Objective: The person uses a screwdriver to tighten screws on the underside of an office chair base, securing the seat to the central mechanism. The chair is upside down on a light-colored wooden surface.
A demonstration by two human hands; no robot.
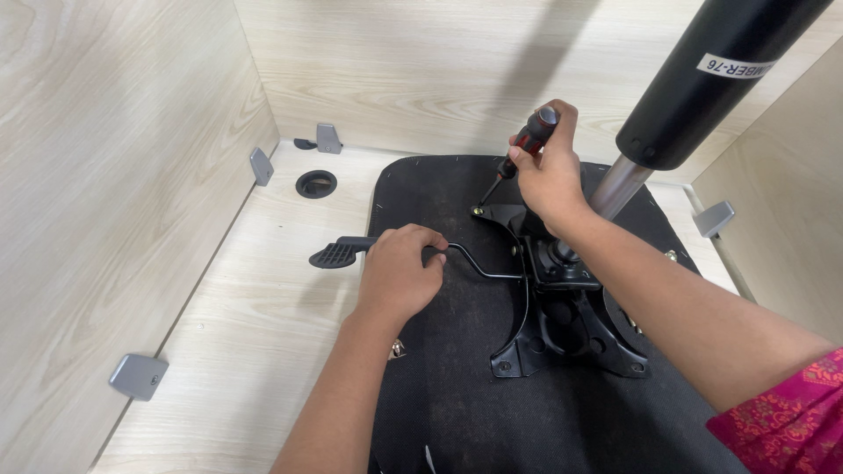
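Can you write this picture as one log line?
left hand: grips lever | right hand: screwdriver on plate screw | seat: upside down

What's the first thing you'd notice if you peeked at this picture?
Probably the two hands in the middle: the right hand grips a red-and-black screwdriver with its tip at a screw on the black metal bracket, while the left hand holds the black lever. Next comes the fat black cylinder slanting in from the top right, above the upturned black seat bottom.
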